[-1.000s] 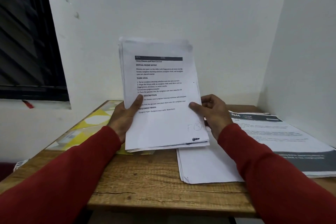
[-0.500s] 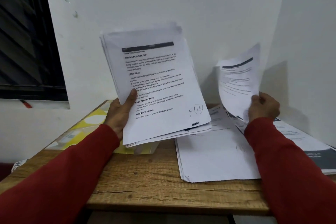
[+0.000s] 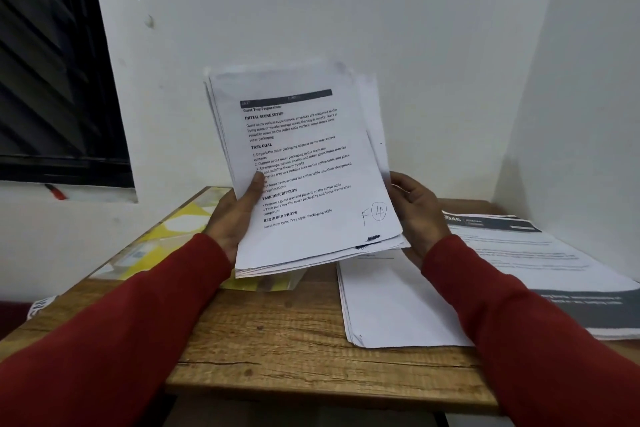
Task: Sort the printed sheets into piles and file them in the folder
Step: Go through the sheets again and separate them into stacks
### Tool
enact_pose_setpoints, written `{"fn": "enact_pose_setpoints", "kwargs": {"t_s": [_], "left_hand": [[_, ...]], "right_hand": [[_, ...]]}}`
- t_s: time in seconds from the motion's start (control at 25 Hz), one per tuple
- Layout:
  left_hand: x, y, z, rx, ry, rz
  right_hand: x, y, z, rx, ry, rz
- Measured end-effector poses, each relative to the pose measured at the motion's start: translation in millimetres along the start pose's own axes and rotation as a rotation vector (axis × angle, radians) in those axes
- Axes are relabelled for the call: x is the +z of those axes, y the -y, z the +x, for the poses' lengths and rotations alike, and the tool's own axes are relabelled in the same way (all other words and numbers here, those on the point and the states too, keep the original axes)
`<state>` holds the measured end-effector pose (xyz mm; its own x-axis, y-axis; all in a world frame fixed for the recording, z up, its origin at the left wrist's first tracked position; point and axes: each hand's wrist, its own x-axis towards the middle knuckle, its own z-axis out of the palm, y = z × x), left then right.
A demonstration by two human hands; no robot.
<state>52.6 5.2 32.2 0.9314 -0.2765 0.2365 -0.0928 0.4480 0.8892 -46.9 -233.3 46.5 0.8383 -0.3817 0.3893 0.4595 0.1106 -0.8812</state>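
I hold a stack of printed sheets (image 3: 304, 166) upright above the wooden table (image 3: 277, 350). My left hand (image 3: 235, 215) grips its left edge, thumb on the top page. My right hand (image 3: 415, 215) holds the stack's right edge. The top page has a dark header bar and a handwritten "F 4" near its lower right corner. A pile of white sheets (image 3: 391, 305) lies flat on the table under my right forearm. Another pile of printed sheets with dark bands (image 3: 540, 253) lies at the far right. A yellow and white folder (image 3: 166, 232) lies on the table behind my left hand.
White walls close in behind the table and on the right. A dark window (image 3: 52, 62) is at the left, with a red object (image 3: 55, 191) on its sill. The table's front edge runs near my forearms.
My right hand laid down the single sheet it had pulled off to the right and has come back to the stack's right edge. The stack now shows the "F 4" page.
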Motion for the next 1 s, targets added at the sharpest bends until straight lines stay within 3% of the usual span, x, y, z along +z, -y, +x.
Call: {"fn": "enact_pose_setpoints", "kwargs": {"t_s": [0.16, 0.28, 0.48, 0.56, 0.68, 0.8, 0.88, 1.0], "left_hand": [[5, 3, -3, 0.035, -0.029, 0.079], [7, 3, -5, 0.043, -0.041, 0.119], [10, 2, -8, 0.071, -0.035, 0.096], [7, 0, -7, 0.085, -0.046, 0.072], [5, -4, -7, 0.110, -0.059, 0.043], [5, -10, -8, 0.162, -0.065, 0.000], [6, -11, -8, 0.176, -0.050, -0.012], [6, -8, -8, 0.156, -0.044, 0.006]], "right_hand": [[-3, 1, 0, 0.119, 0.018, -0.018], [-8, -3, 3, 0.092, -0.058, -0.210], [-21, -1, 13, 0.026, -0.157, -0.256], [-37, 3, 23, -0.061, -0.310, -0.288], [-73, 8, 32, -0.216, -0.604, -0.529], [-92, 13, 32, -0.294, -0.746, -0.650], [-85, 11, 35, -0.231, -0.687, -0.534], [-51, 4, 29, -0.180, -0.355, -0.355]]}}
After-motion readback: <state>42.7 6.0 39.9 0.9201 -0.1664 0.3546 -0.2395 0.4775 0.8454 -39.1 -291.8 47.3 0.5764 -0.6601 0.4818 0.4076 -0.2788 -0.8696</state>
